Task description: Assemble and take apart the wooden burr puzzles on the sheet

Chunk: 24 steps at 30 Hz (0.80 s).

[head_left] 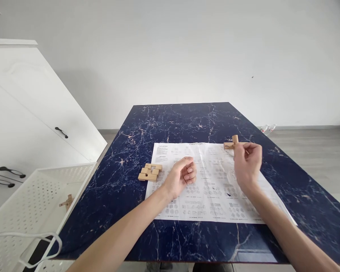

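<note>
My right hand (248,162) is at the sheet's far right corner, thumb and fingers pinched on a cross-shaped wooden puzzle piece (229,146). One bar of it stands upright and another lies crosswise, with a dark mark on its face; my fingers hide part of it. My left hand (183,175) rests over the middle-left of a printed paper sheet (206,202), its fingers curled in with nothing visible in them. Left of that hand, a flat interlocked wooden puzzle (149,172) with small gaps lies across the sheet's left edge.
The sheet lies on a dark blue marbled table (170,121). A white perforated bin (42,189) at the left holds a small wooden piece (67,201), and a white cable (25,235) crosses its near end. Behind it stands a white cabinet (31,98).
</note>
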Tool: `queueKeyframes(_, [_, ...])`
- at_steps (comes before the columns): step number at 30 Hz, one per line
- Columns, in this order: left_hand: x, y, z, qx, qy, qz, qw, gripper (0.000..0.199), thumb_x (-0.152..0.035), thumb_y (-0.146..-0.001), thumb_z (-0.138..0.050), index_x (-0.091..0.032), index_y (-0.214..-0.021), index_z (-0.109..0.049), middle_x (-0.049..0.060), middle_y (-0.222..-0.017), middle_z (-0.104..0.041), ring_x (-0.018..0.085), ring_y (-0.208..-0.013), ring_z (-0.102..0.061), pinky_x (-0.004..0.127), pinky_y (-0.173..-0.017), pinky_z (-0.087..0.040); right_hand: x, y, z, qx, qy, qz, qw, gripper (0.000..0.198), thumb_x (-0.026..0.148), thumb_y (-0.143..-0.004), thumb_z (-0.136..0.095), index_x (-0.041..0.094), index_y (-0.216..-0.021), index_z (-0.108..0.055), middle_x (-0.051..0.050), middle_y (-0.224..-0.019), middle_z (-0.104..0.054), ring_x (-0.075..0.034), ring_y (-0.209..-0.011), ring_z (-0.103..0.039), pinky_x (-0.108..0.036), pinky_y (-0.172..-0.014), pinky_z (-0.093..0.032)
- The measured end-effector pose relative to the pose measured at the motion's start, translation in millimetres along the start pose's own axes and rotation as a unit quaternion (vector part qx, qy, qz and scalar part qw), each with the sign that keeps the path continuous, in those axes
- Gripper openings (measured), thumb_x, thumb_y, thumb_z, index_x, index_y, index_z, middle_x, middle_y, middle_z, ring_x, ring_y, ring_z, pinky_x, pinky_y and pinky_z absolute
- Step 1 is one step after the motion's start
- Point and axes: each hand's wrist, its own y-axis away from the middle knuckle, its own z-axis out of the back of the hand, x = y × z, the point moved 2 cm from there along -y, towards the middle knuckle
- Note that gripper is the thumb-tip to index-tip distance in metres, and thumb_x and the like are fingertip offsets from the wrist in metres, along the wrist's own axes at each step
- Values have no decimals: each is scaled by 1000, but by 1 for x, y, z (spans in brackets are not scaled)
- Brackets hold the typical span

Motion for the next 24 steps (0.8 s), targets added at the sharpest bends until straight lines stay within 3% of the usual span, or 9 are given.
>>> queueKeyframes(1, [1, 0, 0, 2, -4, 1, 1000, 34, -35, -92, -72, -20, -76, -46, -6, -70, -36, 7, -53, -28, 23, -50, -29, 6, 10, -5, 10, 43, 59, 997, 26, 44, -98, -69, 26, -99, -50, 0, -89, -53, -14, -66, -50, -27, -53, -42])
queueKeyframes(3, [2, 0, 0, 8, -15, 2, 1000, 34, -36, -93, -71, -20, -76, -45, -6, -71, -35, 7, -54, -29, 23, -50, -29, 14, 29, -19, 114, 96, 129, 980, 21, 41, -100, -65, 27, -96, -50, 0, -81, -55, -16, -63, -52, -29, -53, -40])
queueKeyframes(5, [3, -1, 0, 12, -31, 0, 999, 36, -37, -94, -70, -20, -75, -45, -6, -71, -35, 8, -55, -29, 24, -52, -29, 16, 44, -32, 272, 152, 158, 937, 18, 38, -102, -61, 26, -91, -52, 1, -71, -57, -16, -58, -51, -31, -55, -40])
queueKeyframes(7, [2, -1, -1, 15, -52, -4, 999, 37, -39, -95, -68, -20, -74, -44, -6, -69, -36, 8, -55, -28, 24, -53, -30, 15, 51, -38, 366, 191, 160, 897, 18, 36, -102, -58, 26, -88, -53, 2, -66, -59, -16, -54, -50, -32, -56, -40])
queueKeyframes(11, [0, 1, -5, 4, -101, -13, 995, 33, -39, -98, -66, -21, -76, -48, -6, -67, -38, 9, -54, -28, 25, -53, -29, 12, 49, -38, 411, 213, 155, 873, 16, 33, -100, -54, 26, -86, -52, 2, -66, -61, -17, -55, -52, -31, -56, -38])
queueKeyframes(14, [-7, 9, -10, -2, -234, -56, 971, 26, -41, -100, -65, -21, -86, -58, -5, -67, -44, 11, -55, -33, 26, -53, -28, 14, 46, -37, 413, 218, 164, 869, 19, 33, -100, -52, 25, -83, -50, 1, -65, -62, -17, -54, -51, -30, -54, -35])
queueKeyframes(17, [-21, 24, -10, 14, -450, -151, 880, 18, -37, -103, -61, -22, -94, -66, 2, -82, -63, 17, -69, -53, 29, -64, -39, 14, 46, -38, 417, 213, 169, 867, 16, 32, -98, -54, 25, -84, -51, 1, -65, -63, -17, -54, -52, -30, -55, -36])
queueKeyframes(20, [-41, 42, 9, -10, -609, -228, 760, 15, -37, -103, -62, -24, -104, -68, 8, -104, -69, 26, -99, -63, 39, -91, -48, 12, 46, -39, 420, 211, 166, 867, 16, 35, -99, -54, 26, -86, -52, 1, -65, -63, -18, -55, -54, -31, -55, -39])
queueKeyframes(24, [-71, 68, 58, -64, -747, -201, 630, 43, -51, -97, -69, -22, -128, -62, 14, -137, -62, 37, -132, -55, 54, -114, -43, 12, 46, -39, 430, 217, 166, 861, 16, 35, -100, -53, 26, -86, -51, 0, -66, -62, -18, -55, -55, -31, -54, -38])
